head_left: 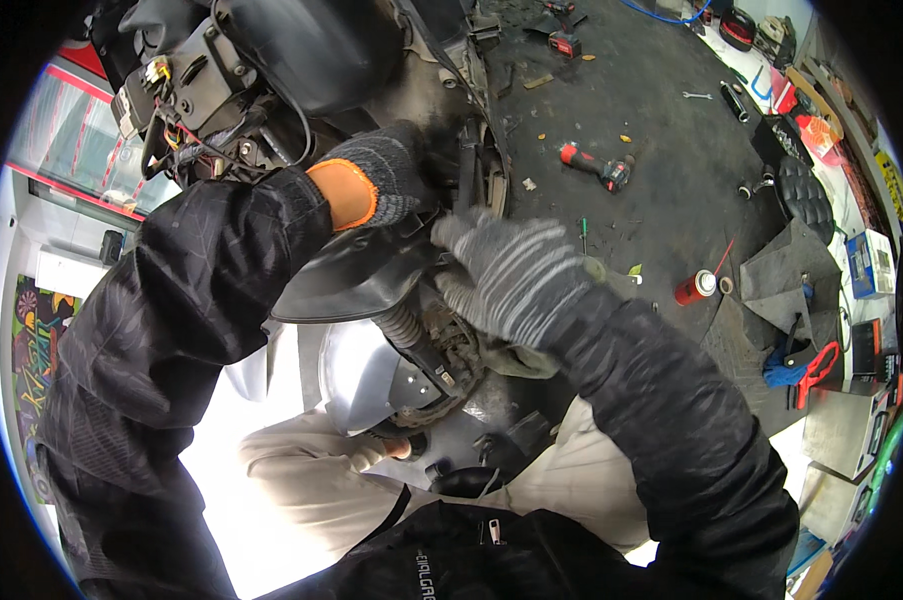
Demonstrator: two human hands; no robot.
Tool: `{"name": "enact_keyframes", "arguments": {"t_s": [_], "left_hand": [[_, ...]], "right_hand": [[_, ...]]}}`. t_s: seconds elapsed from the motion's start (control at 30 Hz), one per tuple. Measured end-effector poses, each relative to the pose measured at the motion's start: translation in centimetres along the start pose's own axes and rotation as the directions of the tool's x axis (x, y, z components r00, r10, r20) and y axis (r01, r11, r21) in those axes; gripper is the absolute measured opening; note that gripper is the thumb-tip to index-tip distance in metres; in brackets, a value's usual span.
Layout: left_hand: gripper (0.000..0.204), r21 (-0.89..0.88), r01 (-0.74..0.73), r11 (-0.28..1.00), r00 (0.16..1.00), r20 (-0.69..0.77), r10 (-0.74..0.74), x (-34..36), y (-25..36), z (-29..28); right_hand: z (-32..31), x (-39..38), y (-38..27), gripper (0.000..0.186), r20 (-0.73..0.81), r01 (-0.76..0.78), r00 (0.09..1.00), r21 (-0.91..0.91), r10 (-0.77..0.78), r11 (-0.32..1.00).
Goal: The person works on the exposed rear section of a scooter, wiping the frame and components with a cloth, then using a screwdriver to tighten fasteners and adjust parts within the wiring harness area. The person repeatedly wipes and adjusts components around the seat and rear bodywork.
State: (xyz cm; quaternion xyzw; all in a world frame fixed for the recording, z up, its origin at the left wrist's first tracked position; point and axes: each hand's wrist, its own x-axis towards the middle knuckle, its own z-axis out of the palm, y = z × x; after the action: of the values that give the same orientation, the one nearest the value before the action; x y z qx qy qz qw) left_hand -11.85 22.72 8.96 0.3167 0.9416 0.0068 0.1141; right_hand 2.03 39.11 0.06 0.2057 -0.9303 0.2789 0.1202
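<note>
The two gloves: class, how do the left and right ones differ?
The left glove is dark; the right glove is grey with pale stripes. The left glove shows an orange edge beside bare wrist; the right glove meets the sleeve, no skin showing. The left glove's fingers are mostly hidden; the right glove's fingers are visible but blurred. Both look knitted.

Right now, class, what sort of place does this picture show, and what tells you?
Probably a vehicle repair workshop: what looks like a partly dismantled black motorcycle or scooter with exposed multicoloured wiring, plus a red-and-black cordless power tool and a red cylindrical spray can on the dark floor.
</note>
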Motion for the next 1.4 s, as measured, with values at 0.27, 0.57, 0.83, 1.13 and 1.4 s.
{"name": "enact_keyframes", "arguments": {"t_s": [0.27, 0.57, 0.83, 1.13, 1.4], "left_hand": [[0.030, 0.198, -0.154, 0.968, 0.987, -0.018, 0.160, 1.2, -2.2, 1.9], [0.029, 0.313, -0.079, 0.947, 0.996, 0.050, 0.067, 0.5, -0.1, 1.0], [0.033, 0.165, -0.009, 0.986, 0.999, -0.035, 0.015, 0.3, -0.2, 1.2], [0.033, 0.319, -0.239, 0.917, 0.970, 0.116, 0.213, 0.3, -1.1, 2.0], [0.033, 0.312, -0.221, 0.924, 0.975, 0.103, 0.198, 0.5, -0.9, 3.0]], "right_hand": [[5.4, -0.6, -1.7, 0.037, -0.031, -0.137, 0.990, -0.086, 0.135, 0.987], [4.9, 0.7, -2.0, 0.029, 0.122, -0.187, 0.971, -0.136, 0.203, 0.973], [4.5, 0.5, -1.8, 0.032, 0.154, -0.151, 0.974, -0.091, 0.164, 0.984], [4.2, 0.4, -2.0, 0.030, 0.126, -0.132, 0.982, -0.073, 0.141, 0.988], [3.3, 0.7, -2.5, 0.031, 0.223, -0.165, 0.958, -0.078, 0.179, 0.983]]}}
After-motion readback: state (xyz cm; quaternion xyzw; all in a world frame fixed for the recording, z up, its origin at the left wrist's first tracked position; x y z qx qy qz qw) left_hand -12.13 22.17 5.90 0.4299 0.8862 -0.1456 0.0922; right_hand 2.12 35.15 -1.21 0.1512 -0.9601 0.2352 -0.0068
